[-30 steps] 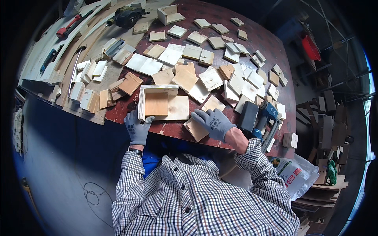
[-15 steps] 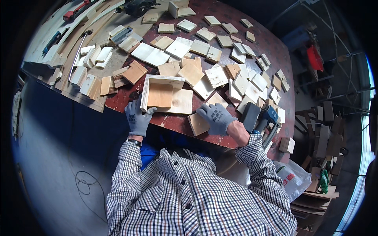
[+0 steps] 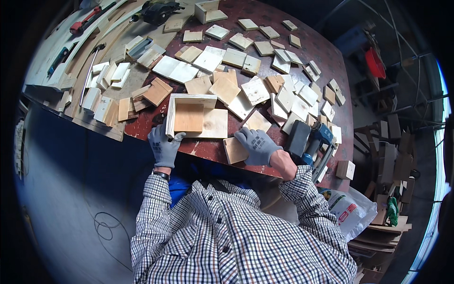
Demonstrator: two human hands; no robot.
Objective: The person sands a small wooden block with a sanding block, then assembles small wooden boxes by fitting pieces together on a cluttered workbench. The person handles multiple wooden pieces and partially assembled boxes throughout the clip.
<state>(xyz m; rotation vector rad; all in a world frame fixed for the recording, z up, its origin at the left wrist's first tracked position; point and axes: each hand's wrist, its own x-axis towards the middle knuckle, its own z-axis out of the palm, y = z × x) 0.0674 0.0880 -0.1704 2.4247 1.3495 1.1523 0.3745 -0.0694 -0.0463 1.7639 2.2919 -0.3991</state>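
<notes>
My left hand, in a grey glove, grips the near left corner of an open wooden frame. The frame has raised walls at the left and far side; a tan square block lies inside its corner, and a pale board lies flat beside the block. My right hand, gloved too, has its bent fingers over the right edge of a small wooden board at the table's front edge. The right thumb is hidden. Right of that wrist lies a blue and black nail gun.
Many loose wooden pieces cover the dark red table. A hammer and a red-handled tool lie at the left, a black power tool at the far left. A plastic bag hangs by the right front corner.
The whole view has shifted slightly. Both hands keep nearly the same places, the left at the frame and the right at the small board.
</notes>
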